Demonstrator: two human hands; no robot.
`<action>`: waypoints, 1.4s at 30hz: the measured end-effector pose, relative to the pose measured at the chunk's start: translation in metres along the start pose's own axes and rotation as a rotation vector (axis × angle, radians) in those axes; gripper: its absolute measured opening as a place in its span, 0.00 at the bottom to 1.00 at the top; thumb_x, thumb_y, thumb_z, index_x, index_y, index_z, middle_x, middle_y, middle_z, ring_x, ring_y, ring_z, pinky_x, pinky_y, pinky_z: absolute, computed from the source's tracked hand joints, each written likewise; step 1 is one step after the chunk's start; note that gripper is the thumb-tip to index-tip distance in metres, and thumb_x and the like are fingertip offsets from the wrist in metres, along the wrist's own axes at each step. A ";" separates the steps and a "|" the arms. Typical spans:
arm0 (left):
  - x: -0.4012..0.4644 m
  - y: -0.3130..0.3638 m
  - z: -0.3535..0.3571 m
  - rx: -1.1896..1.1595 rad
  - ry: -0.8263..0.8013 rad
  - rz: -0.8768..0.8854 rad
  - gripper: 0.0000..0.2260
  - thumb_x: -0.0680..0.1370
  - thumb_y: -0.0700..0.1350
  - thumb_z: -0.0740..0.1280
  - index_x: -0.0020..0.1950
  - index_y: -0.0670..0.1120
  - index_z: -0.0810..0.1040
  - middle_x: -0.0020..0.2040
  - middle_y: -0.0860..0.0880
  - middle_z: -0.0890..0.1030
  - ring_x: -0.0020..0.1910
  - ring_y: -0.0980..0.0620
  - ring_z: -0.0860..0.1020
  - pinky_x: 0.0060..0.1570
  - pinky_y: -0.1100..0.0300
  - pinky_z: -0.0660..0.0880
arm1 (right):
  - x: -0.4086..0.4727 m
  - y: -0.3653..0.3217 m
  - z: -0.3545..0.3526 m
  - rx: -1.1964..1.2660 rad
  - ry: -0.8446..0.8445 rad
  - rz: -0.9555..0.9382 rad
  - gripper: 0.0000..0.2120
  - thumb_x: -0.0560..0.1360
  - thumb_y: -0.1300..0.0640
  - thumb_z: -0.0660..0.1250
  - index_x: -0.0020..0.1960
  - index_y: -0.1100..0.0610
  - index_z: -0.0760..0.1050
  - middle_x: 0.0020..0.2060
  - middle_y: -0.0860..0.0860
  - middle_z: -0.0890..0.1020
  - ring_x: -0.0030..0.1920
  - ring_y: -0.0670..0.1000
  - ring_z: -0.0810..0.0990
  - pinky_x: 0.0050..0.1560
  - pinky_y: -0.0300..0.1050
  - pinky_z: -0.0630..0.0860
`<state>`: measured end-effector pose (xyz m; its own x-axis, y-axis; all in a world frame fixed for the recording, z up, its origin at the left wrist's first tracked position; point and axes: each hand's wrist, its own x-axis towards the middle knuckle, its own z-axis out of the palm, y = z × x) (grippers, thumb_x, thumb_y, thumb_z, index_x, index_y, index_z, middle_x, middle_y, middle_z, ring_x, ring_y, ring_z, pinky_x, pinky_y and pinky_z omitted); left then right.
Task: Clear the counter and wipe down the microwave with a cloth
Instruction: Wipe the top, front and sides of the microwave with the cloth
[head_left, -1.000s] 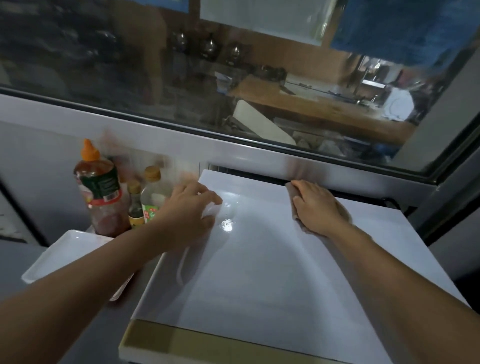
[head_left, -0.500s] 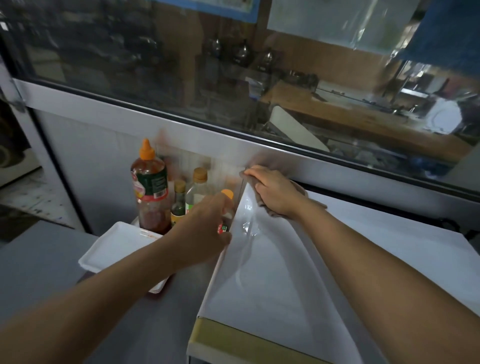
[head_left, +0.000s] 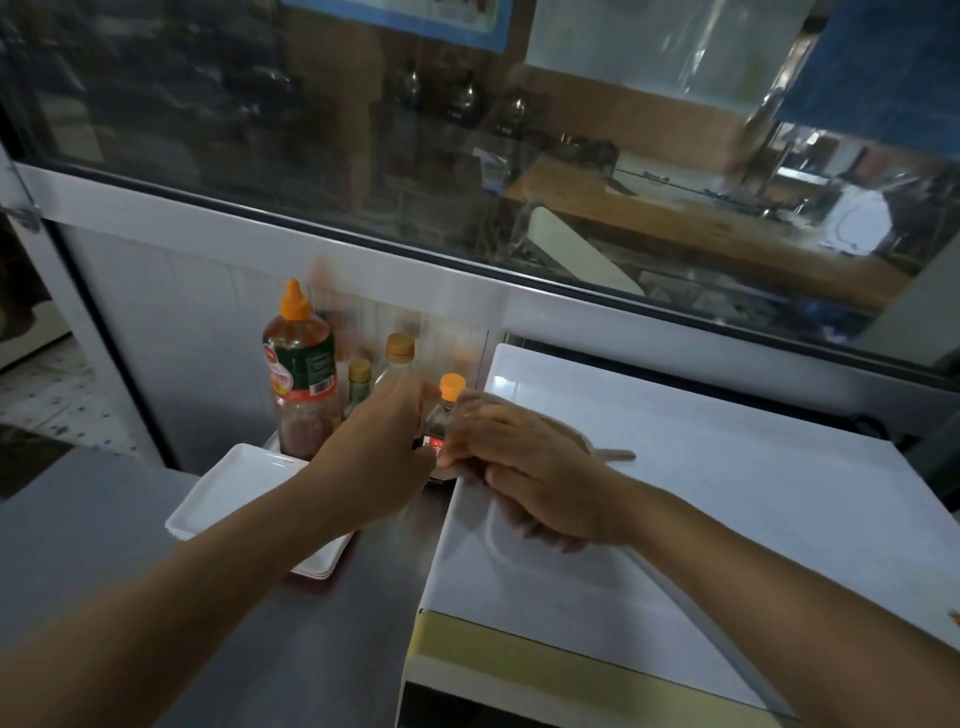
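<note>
The white microwave (head_left: 727, 519) stands on the grey counter (head_left: 78, 545) at the right. My right hand (head_left: 535, 473) sits at the left edge of its top, fingers bent over a brown cloth (head_left: 615, 455) that is mostly hidden beneath it. Just left of the microwave stands a small dark bottle with an orange cap (head_left: 451, 391). My left hand (head_left: 379, 452) reaches in from the left, its fingers curled around this bottle's body.
A tall red sauce bottle (head_left: 298, 374) and two small bottles with tan caps (head_left: 400, 353) stand against the white wall panel. Stacked white trays (head_left: 228, 493) lie in front of them. A glass window runs above.
My right hand slid the cloth from the microwave's back left corner forward along the left edge. My left hand stayed by the orange-capped bottle. The view shifted left.
</note>
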<state>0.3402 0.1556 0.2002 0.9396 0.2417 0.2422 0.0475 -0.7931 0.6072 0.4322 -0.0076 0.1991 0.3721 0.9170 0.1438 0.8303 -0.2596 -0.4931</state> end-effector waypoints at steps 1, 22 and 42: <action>0.000 -0.001 0.000 0.000 0.001 0.002 0.16 0.72 0.36 0.68 0.53 0.51 0.69 0.48 0.55 0.70 0.43 0.58 0.73 0.36 0.72 0.65 | 0.006 0.004 -0.005 -0.019 -0.027 0.011 0.14 0.77 0.55 0.53 0.54 0.46 0.75 0.44 0.42 0.77 0.34 0.44 0.80 0.30 0.42 0.79; -0.015 0.018 0.017 0.029 0.036 -0.014 0.17 0.72 0.36 0.68 0.55 0.52 0.69 0.50 0.56 0.69 0.45 0.59 0.67 0.39 0.76 0.61 | -0.029 0.030 -0.027 -0.335 0.013 0.025 0.25 0.78 0.58 0.59 0.74 0.48 0.62 0.73 0.45 0.64 0.72 0.44 0.60 0.69 0.35 0.54; -0.005 0.080 0.069 0.359 -0.150 0.019 0.17 0.75 0.42 0.63 0.64 0.52 0.73 0.68 0.54 0.71 0.67 0.48 0.67 0.66 0.49 0.64 | -0.100 0.094 -0.075 -0.361 0.036 0.289 0.25 0.80 0.56 0.56 0.75 0.45 0.56 0.75 0.42 0.57 0.74 0.42 0.52 0.72 0.41 0.50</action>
<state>0.3626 0.0522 0.1950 0.9794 0.1616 0.1211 0.1202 -0.9484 0.2935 0.5044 -0.1465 0.2030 0.6185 0.7819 0.0774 0.7793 -0.5978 -0.1881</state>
